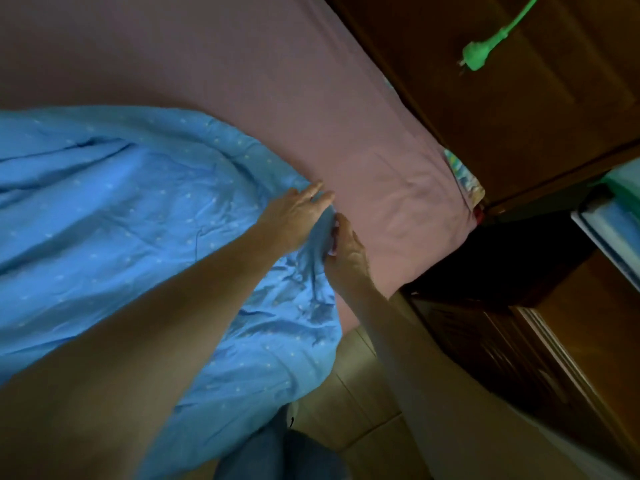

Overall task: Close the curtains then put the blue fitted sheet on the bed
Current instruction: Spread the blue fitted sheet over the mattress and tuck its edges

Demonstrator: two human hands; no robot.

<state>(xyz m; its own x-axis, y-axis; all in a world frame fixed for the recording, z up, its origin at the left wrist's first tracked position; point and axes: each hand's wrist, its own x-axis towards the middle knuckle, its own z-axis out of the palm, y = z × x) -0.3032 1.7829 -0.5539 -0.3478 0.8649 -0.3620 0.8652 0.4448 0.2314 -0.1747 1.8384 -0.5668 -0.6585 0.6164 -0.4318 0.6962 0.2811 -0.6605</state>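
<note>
Dim warm-lit room, dark wooden cabinet (519,116) on the right, green plug (475,58) hanging on its cord before it, pale tiled floor (360,379), brown wooden drawers (571,341) lower right.

A bedroom in a home: a bed (242,81) under a pink cover fills most of the view, with a blue sheet (104,202) spread partly over it. Dark wooden cupboards (519,116) stand close alongside, above a tiled floor (360,393).

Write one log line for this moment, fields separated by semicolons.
blue fitted sheet partly over bed; left hand flat on it; right hand pinches its edge
</note>
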